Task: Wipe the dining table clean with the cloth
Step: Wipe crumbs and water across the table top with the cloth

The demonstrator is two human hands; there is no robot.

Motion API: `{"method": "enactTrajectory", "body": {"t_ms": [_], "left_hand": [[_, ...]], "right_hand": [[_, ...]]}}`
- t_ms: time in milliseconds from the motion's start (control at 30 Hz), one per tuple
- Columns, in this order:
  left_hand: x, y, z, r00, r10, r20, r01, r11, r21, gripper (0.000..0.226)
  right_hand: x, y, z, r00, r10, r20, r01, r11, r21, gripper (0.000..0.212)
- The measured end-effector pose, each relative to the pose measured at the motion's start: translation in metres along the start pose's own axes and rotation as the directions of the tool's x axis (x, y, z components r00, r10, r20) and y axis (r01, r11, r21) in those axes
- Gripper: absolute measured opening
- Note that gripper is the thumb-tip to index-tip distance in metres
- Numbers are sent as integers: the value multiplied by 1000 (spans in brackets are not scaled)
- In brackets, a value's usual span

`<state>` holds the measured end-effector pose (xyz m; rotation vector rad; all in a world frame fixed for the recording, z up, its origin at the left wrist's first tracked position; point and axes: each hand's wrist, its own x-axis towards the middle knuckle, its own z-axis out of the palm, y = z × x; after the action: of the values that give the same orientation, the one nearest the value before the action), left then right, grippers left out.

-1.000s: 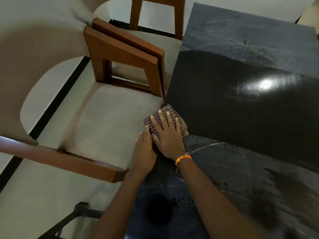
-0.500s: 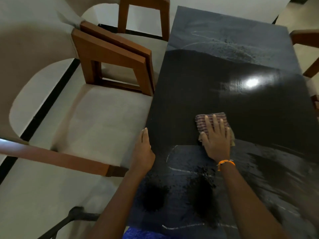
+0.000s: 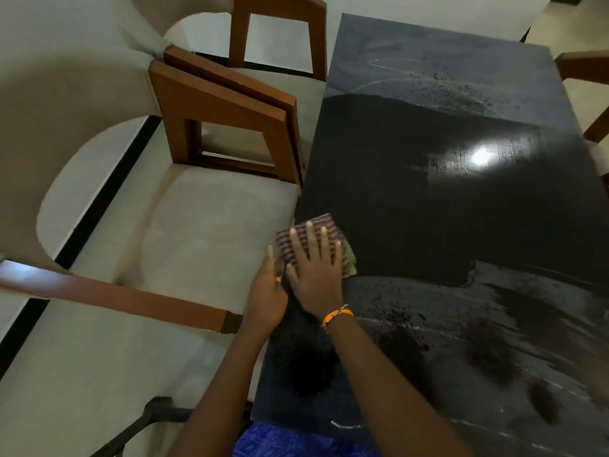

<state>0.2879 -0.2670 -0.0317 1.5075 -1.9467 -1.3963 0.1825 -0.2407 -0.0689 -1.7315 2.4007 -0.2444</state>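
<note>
The dark dining table (image 3: 428, 209) fills the right side. Its middle band looks smooth and glossy, while the near part (image 3: 494, 324) and the far end (image 3: 445, 84) show wet streaks and specks. A checked cloth (image 3: 285, 247) lies at the table's left edge. My right hand (image 3: 316, 275), with an orange wristband, presses flat on the cloth with its fingers spread. My left hand (image 3: 267, 298) is cupped against the table's left edge, right beside the cloth, and holds nothing that I can see.
A beige cushioned chair (image 3: 204, 232) with wooden arms (image 3: 224, 103) stands tight against the table's left side, with a second one behind it (image 3: 276, 14). Another wooden chair arm (image 3: 586, 64) shows at the far right. A black metal frame (image 3: 155, 410) sits low on the left.
My right hand has slid the cloth left from the table's middle back to its left edge, beside my left hand. My left hand has stayed at the edge.
</note>
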Motion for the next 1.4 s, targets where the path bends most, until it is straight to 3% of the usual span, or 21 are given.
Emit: {"method": "enactTrajectory", "body": {"t_ms": [100,233,367,500,633,767,800,867,1000,1133,1233,1400], "left_hand": [[-3,-6,-2,999,-13,-33,14,999,39,57],[-7,-11,3,996,-37,-85,46,993,109,62],[-11,-1,17,986,149,-72,-128,962,239,63],[-16,2,40,958,283,37,-274,874,402,62],[-23,5,63,928,345,143,-373,829,417,63],[-27,7,73,920,359,159,-391,804,448,61],[-27,8,74,922,360,140,-383,807,449,59],[-28,11,75,931,356,77,-352,823,447,57],[-30,16,81,944,329,-5,-291,842,455,58],[-35,28,101,945,327,11,-292,824,485,56],[-43,41,128,934,355,49,-329,794,512,57],[-58,67,181,887,418,197,-455,717,528,60]], "right_hand": [[-6,-1,6,987,-147,63,146,989,16,61],[-15,35,-1,986,-166,24,166,986,12,64],[-32,95,-19,1000,24,-10,-25,997,-67,64],[-58,164,-38,960,273,-61,-279,955,-105,65],[-79,203,-45,867,486,-108,-495,865,-81,68],[-64,170,-30,717,680,-152,-686,728,19,65],[-57,157,-27,709,688,-155,-692,721,36,64],[-46,132,-22,784,606,-135,-608,794,33,65],[-39,93,-16,953,295,-70,-294,956,22,66],[-57,117,-21,997,43,-60,-40,998,40,62],[-77,162,-31,996,68,-55,-67,998,21,64],[-128,265,-56,938,336,-82,-341,939,-51,64]]}}
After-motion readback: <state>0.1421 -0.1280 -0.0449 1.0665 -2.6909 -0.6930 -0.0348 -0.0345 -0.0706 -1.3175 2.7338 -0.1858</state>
